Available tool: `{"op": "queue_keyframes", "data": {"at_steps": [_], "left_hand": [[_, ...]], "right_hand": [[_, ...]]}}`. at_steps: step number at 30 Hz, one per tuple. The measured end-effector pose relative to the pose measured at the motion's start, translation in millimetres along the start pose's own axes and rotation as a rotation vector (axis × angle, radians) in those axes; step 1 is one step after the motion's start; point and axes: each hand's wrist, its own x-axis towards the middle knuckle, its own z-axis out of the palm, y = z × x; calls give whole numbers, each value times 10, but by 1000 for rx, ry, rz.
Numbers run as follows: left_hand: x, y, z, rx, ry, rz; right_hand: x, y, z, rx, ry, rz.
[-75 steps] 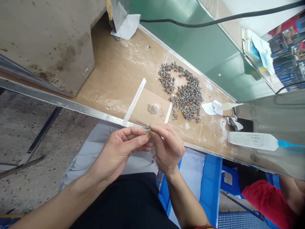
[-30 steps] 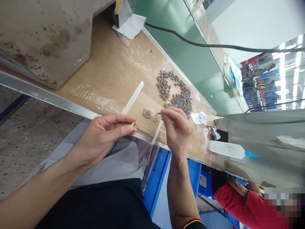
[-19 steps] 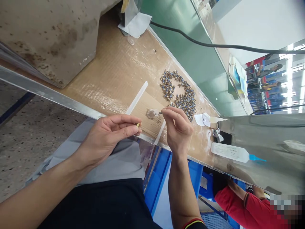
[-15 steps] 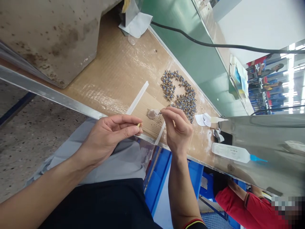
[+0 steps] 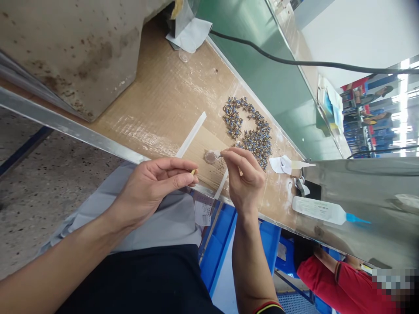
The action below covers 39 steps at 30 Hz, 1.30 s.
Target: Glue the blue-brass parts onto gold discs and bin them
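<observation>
- Here, the left hand (image 5: 163, 176), on the near side of the clear dish (image 5: 209, 157), pinches a small yellow piece (image 5: 193, 172).
- The right hand (image 5: 221, 154), apart from the left, pinches a small thin piece (image 5: 219, 155) at the dish's right edge; contact there is unclear.
- Blue-and-brass parts (image 5: 258, 135) lie heaped beyond the dish, to its right.
- A bottle (image 5: 319, 210) lies well right of the dish.

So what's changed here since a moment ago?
The right hand has moved away from the left hand, forward toward the small clear dish. The left hand still pinches the yellowish piece. The pile of small parts and the bottle stayed put.
</observation>
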Motion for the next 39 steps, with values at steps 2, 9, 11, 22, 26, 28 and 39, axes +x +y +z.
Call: {"op": "queue_keyframes", "data": {"at_steps": [2,9,11,22,26,28,39], "left_hand": [[-2,3,1,-1,0,1],[-4,2,0,-3,15,-7],[-4,2,0,-3,17,-5],[-6,10,16,10,36,-1],[-12,17,21,22,37,-7],[-11,16,24,22,38,-4],[-8,34,45,40,60,-3]], "right_hand": [[-2,-2,-2,-14,-4,-1],[-12,4,-12,-39,-4,-21],[-18,2,-14,-27,30,-2],[-54,10,14,-63,83,93],[-66,18,20,-64,96,105],[-75,20,21,-42,117,117],[-140,37,81,29,188,172]]}}
